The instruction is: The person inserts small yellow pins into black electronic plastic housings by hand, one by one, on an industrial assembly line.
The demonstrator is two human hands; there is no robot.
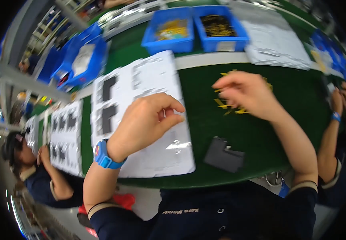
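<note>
Closest to the near edge of the green bench (203, 86), a flat, notched black piece (223, 155) is laid, nearer the body than the right hand (251, 96) and apart from both hands. To its left, a white tray (165, 156) is set down, and over it the left hand (147, 118) is held, thumb and forefinger curved toward each other with a small gap between their tips. Dark pieces (109, 119) are seated along the tray's left side. The right hand is blurred, its fingers curled; whether anything is pinched there cannot be told. Thin yellow strips (222, 106) are scattered beneath and around it. Farther off, two blue bins (169, 46) are placed side by side, yellow items being held in the left one, dark and yellow ones in the right.
</note>
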